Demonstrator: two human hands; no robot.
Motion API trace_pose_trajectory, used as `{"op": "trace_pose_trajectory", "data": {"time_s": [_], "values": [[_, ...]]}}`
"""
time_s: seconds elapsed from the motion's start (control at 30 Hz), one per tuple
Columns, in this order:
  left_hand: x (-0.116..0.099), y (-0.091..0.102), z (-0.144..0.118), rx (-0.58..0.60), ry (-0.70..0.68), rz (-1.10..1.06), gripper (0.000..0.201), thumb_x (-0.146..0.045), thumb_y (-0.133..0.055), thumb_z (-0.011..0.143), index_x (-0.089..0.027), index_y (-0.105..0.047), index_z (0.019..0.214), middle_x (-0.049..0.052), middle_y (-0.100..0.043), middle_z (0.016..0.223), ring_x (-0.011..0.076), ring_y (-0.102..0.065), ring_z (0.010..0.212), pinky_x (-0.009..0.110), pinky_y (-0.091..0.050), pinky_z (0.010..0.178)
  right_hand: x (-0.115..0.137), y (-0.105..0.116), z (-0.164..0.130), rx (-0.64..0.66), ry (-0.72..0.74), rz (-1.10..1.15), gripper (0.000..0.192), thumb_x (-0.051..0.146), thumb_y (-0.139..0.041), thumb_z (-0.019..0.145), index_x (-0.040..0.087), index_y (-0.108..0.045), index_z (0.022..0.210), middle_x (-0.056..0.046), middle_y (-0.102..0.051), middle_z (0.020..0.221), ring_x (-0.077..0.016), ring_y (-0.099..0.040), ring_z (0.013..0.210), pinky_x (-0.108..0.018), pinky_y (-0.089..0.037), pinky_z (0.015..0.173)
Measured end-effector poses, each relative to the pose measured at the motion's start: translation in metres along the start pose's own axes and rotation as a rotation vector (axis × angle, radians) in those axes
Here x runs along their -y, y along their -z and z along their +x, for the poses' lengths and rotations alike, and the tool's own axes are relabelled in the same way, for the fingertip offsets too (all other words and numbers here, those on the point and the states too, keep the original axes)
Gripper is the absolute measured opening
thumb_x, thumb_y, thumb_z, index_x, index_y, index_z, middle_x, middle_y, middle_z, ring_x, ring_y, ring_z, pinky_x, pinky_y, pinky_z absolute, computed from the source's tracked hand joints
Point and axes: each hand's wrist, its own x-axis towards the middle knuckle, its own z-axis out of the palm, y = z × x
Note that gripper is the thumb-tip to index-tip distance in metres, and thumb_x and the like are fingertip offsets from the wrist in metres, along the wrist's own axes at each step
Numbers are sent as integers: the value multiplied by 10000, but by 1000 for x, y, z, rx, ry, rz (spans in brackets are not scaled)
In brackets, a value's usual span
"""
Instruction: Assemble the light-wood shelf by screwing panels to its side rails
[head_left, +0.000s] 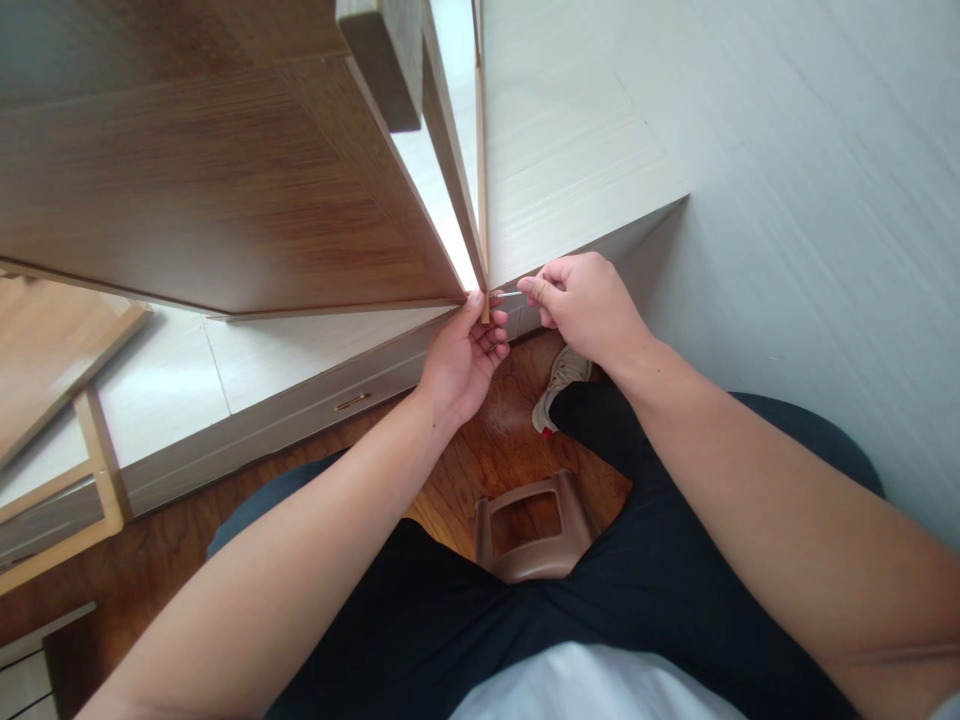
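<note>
My right hand (581, 300) pinches a slim screwdriver (508, 294); only its thin metal shaft shows, and the handle is hidden in the fingers. The shaft points left, toward the lower end of a narrow wooden strip (457, 165). At that end, my left hand (469, 355) is closed around the strip, thumb on the near side and fingers curled behind and below. Whether a screw sits at the tip is too small to make out. Just left of the strip stands a large brown wooden panel (300, 200), its lower corner close to my left thumb.
A pale ledge (570, 150) with a drawer front (300, 425) below runs beneath the panel. A pale wall (810, 250) rises on the right. Wooden frame pieces (97, 450) lie at the left. Between my legs a brown plastic stool (536, 572) stands on the wooden floor (510, 410).
</note>
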Motion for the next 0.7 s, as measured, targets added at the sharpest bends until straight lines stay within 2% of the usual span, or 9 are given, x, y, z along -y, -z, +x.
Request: {"op": "trace_pose_trajectory", "data": {"time_s": [0.27, 0.6, 0.7], "values": [[1, 0, 1, -1, 8, -14, 256, -410, -777, 948, -165, -738, 886, -37, -647, 716, 44, -555, 581, 180, -431, 585, 1, 1, -1, 4, -15, 46, 345, 277, -701, 961, 175, -698, 632, 6, -597, 499, -141, -504, 535, -309, -324, 597], [1, -1, 1, -7, -3, -6, 257, -416, -805, 921, -175, -731, 870, -32, -650, 712, 57, -552, 589, 191, -428, 589, -2, 1, 1, 71, -90, 134, 318, 253, -699, 962, 165, -721, 658, 8, -618, 488, -110, -476, 456, -284, -347, 543], [2, 0, 1, -3, -7, -13, 253, -407, -793, 931, -168, -730, 879, -32, -649, 712, 55, -554, 586, 188, -428, 581, -4, -1, 2, 85, -115, 205, 344, 308, -711, 982, 162, -716, 670, 6, -614, 486, -108, -502, 451, -267, -368, 527]]}}
